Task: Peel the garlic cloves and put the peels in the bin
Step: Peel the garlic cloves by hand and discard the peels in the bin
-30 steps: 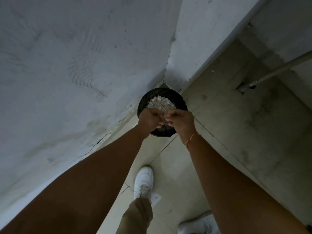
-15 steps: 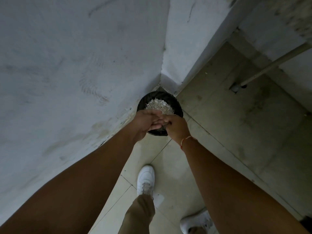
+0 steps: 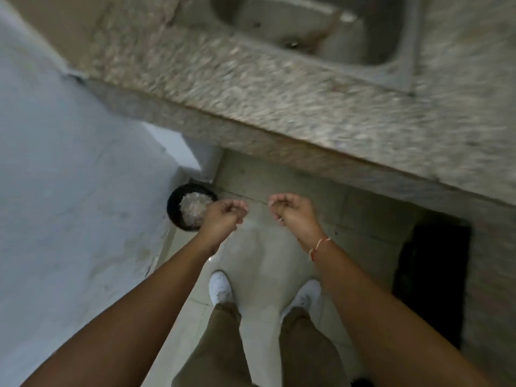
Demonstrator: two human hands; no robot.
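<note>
Two hands out in front, held apart above the floor (image 3: 265,255) — the left hand (image 3: 223,219) sits just over the right edge of the bin (image 3: 174,208), its fingers (image 3: 236,205) curled loosely inward with nothing visible in them. The right hand (image 3: 293,213) hangs well clear of the bin, nearer the base of the table (image 3: 279,107); its fingers are curled in too, and a small pale fleck shows at the fingertips, though whether it is pinched there I cannot tell. A red thread bracelet (image 3: 318,245) circles the right wrist.

The bin, round and black, stands on the floor in the corner where the pale wall (image 3: 69,177) meets the table's end, and a heap of garlic peels (image 3: 194,209) fills it — pale, papery, piled near the rim.

Above, the speckled stone table runs across the view, blurred, with a metal sink (image 3: 321,32) set into it near its far edge. Down low, two white shoes (image 3: 220,287) and olive trousers (image 3: 223,344) stand on the floor tiles.
</note>
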